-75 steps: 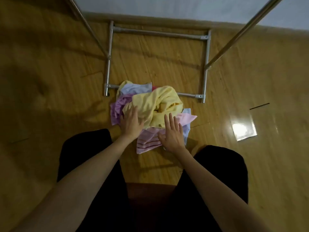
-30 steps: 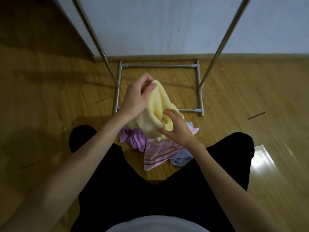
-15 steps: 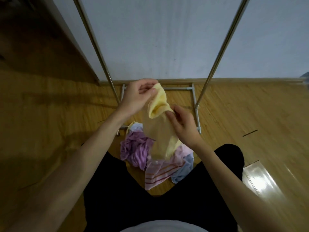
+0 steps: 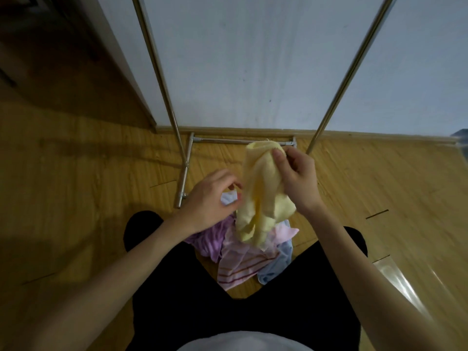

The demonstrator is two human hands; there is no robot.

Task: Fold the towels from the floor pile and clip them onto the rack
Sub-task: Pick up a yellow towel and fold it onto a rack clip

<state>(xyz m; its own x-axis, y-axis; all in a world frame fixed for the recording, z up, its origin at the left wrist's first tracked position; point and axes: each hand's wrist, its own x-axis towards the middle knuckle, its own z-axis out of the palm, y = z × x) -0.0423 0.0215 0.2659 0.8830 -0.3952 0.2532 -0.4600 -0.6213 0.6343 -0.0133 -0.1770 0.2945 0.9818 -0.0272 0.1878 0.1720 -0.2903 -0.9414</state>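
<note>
right hand [image 4: 298, 178]: I pinch yellow towel [image 4: 260, 191] top
left hand [image 4: 210, 198]: loose, holds nothing
risk: bunched towel slips onto pile [image 4: 243, 259] at 6 o'clock

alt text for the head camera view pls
A person's right hand pinches the top of a yellow towel that hangs above a towel pile on the wooden floor, while the left hand touches its edge. A metal rack stands behind.

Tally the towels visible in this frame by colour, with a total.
Yellow towel: 1, held up
Purple towel: 1
Pink striped towel: 1
Blue towel: 1
A pale bit behind the left hand is unclear, not counted.
Total: 4
</note>
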